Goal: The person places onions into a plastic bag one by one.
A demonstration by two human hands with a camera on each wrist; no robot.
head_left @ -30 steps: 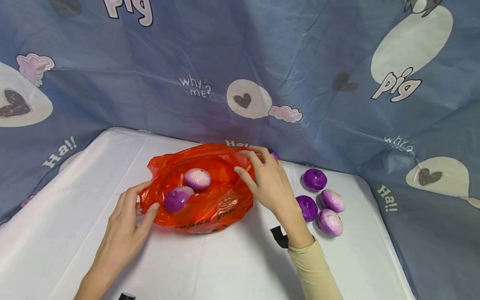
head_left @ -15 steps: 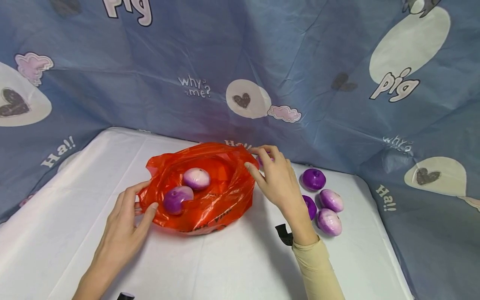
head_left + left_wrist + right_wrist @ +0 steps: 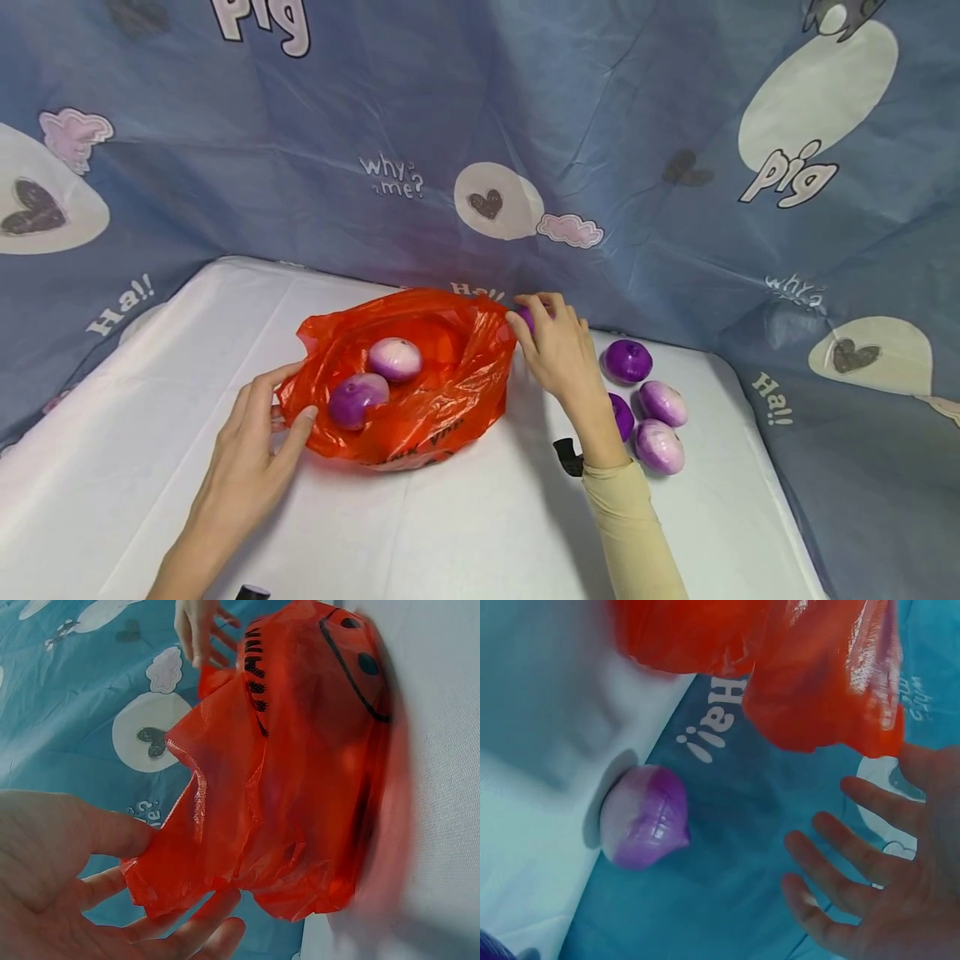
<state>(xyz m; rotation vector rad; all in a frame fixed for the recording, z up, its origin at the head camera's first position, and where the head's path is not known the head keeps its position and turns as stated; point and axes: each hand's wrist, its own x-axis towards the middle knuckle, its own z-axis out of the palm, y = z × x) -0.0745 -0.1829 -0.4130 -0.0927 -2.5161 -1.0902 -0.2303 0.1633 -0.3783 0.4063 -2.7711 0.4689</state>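
Note:
A red plastic bag [image 3: 461, 400] with dark lettering lies mouth-up on the white table. Two purple-and-white onions [image 3: 395, 359] rest inside it. My left hand [image 3: 242, 471] pinches the bag's left rim between thumb and fingers, as the left wrist view also shows. At the bag's right edge is my right hand [image 3: 562, 358], its fingers spread and slightly bent and its thumb right by the rim. Partly hidden behind those fingers in the head view is another onion [image 3: 527, 319]. The right wrist view shows this onion [image 3: 646, 817] on the table, apart from the fingers.
Several more onions [image 3: 628, 361] sit in a group to the right, one partly covered by the right forearm. The table [image 3: 360, 533] has a white cover. A blue printed curtain [image 3: 622, 142] hangs behind and at both sides.
My right hand has let go of the bag's right rim and moved slightly right and back, over the onion behind the bag. The left hand has stayed at the left rim.

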